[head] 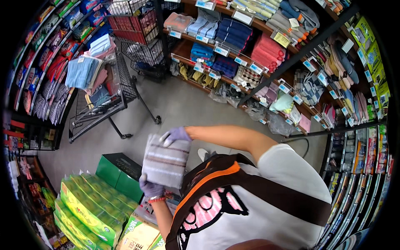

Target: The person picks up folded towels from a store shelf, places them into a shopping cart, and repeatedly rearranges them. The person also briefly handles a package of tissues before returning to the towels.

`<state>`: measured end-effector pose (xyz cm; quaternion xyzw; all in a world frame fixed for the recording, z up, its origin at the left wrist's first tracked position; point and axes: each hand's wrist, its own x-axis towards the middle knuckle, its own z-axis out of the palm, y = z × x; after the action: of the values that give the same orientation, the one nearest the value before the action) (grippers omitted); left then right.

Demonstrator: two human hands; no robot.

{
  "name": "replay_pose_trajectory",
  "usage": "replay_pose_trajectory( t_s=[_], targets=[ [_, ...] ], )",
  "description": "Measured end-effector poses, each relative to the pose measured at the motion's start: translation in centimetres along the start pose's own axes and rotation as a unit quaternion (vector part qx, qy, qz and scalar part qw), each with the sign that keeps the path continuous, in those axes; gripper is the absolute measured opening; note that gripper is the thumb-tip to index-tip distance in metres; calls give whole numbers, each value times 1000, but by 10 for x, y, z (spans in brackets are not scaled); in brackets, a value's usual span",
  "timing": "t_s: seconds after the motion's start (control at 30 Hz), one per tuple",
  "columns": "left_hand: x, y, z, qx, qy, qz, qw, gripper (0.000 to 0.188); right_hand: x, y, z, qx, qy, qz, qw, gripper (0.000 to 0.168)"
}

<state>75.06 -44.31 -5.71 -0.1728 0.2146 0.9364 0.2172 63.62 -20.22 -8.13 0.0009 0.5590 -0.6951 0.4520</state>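
Observation:
A folded grey towel [167, 162] with white and brown stripes is held up in front of my body. My right hand [176, 136], in a purple-and-grey work glove, grips its upper edge. At the lower left corner, my left hand [151, 187] holds it too, in a similar glove with a red bead bracelet at the wrist. Beyond the towel stands a black wire shopping cart [103, 115]. Folded blue towels [82, 72] are stacked on top of it, with pink and pale ones among them.
Shelves [184, 34] of folded towels with price tags run along the far side. Packs of green-wrapped tissue [90, 206] and a dark green box [117, 175] stand close on my left. Another loaded cart [134, 28] stands further off. Bagged goods [59, 59] fill the left shelves.

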Motion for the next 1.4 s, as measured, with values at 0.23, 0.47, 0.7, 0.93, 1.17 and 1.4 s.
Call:
replay_pose_trajectory(
  t_s=[0.23,0.47,0.7,0.93,1.17,1.4],
  targets=[
    [93,-95,29,-33,42,-96,994,64,-83,5,-106,-29,182,-67,981,41],
    [135,-116,33,210,61,-263,940,47,-91,19,-143,108,286,-29,952,37],
    [223,-77,57,332,63,-117,934,54,-48,-19,-194,33,377,-76,922,35],
    [322,-33,131,421,21,21,907,53,-26,-106,-233,152,445,-191,862,31],
    [422,-38,214,417,-61,-18,907,53,-50,-162,-307,175,509,-237,809,29],
    [572,-71,296,425,-152,85,889,57,-56,-194,-434,158,609,-272,728,31]
  ],
)
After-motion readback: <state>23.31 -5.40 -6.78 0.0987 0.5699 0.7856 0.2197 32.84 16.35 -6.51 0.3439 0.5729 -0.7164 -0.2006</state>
